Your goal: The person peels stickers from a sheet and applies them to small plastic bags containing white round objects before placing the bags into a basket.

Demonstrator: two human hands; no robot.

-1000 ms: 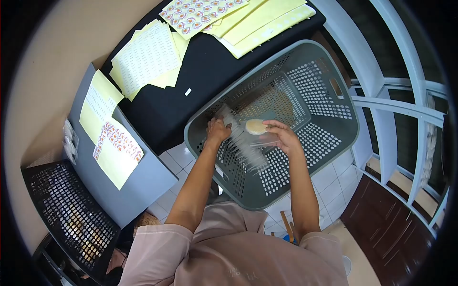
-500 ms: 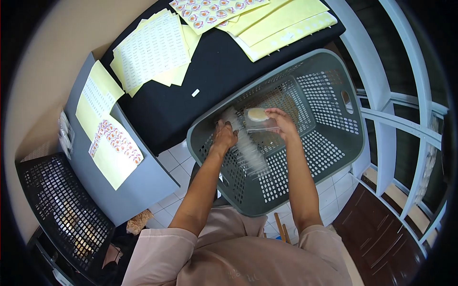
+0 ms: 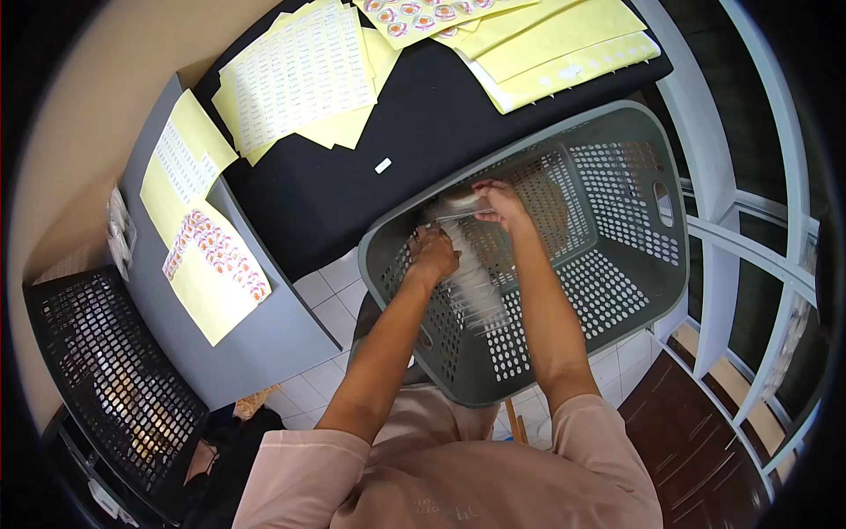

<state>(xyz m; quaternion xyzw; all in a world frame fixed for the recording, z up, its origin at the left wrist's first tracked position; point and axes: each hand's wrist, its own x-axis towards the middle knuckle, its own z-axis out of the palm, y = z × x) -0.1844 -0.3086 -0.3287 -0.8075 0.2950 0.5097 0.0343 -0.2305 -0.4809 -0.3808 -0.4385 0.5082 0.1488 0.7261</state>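
Observation:
Both hands are inside a large grey-green perforated basket (image 3: 665,304). My right hand (image 3: 502,204) pinches a clear plastic container (image 3: 463,210) that is tilted and seen nearly edge-on, with something pale in it. Along the basket's left side stands a row of clear plastic containers (image 3: 476,286), packed close together. My left hand (image 3: 432,253) rests on the upper end of that row with bent fingers; whether it grips one of them cannot be made out.
A black-covered table (image 3: 308,198) holds yellow sticker sheets (image 3: 295,79) and a small white piece (image 3: 382,166). More stickers (image 3: 216,251) lie on a grey surface (image 3: 291,326) at the left. Below it is a black basket (image 3: 88,353).
The container in my right hand has tipped from showing its broad face to nearly edge-on and come closer to the row. The view has shifted slightly.

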